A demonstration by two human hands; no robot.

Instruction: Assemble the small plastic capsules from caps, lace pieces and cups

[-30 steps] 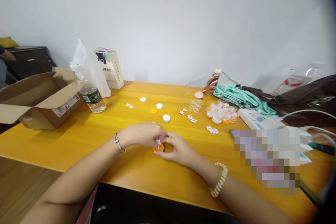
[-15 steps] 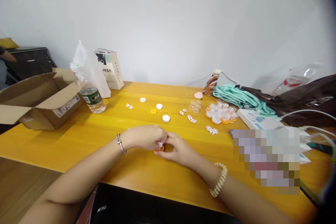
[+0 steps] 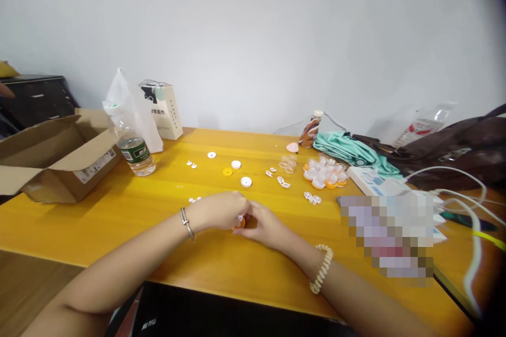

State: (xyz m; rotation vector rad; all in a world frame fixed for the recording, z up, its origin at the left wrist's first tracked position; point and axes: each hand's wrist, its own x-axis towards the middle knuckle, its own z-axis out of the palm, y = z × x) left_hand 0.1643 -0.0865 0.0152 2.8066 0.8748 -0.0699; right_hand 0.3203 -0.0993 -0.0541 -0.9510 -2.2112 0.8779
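Observation:
My right hand [image 3: 264, 225] curls its thumb and fingers around a small round orange piece [image 3: 239, 224] with white on top, low over the table. My left hand [image 3: 226, 209] is closed above it, its fingertips bent down against the white top. Whatever is between the left fingers is hidden by the hand. Just behind the left wrist lie small white pieces [image 3: 194, 200]. Farther back are white discs [image 3: 246, 182] and a yellow disc [image 3: 227, 171]. White perforated pieces [image 3: 312, 198] lie to the right of my hands.
Clear rings [image 3: 288, 162] and a pile of clear-and-orange round cases [image 3: 324, 172] sit at the right. A water bottle [image 3: 136, 154], an open cardboard box [image 3: 67, 168] and a paper bag [image 3: 172, 116] stand left. A coffee bottle [image 3: 310, 129], green cloth [image 3: 356, 150] and white cables [image 3: 472, 263] are right.
The view has shifted slightly, so the table items appear a little lower and mostly farther left. Both hands stay together at the orange piece, and small white pieces now show behind the left wrist.

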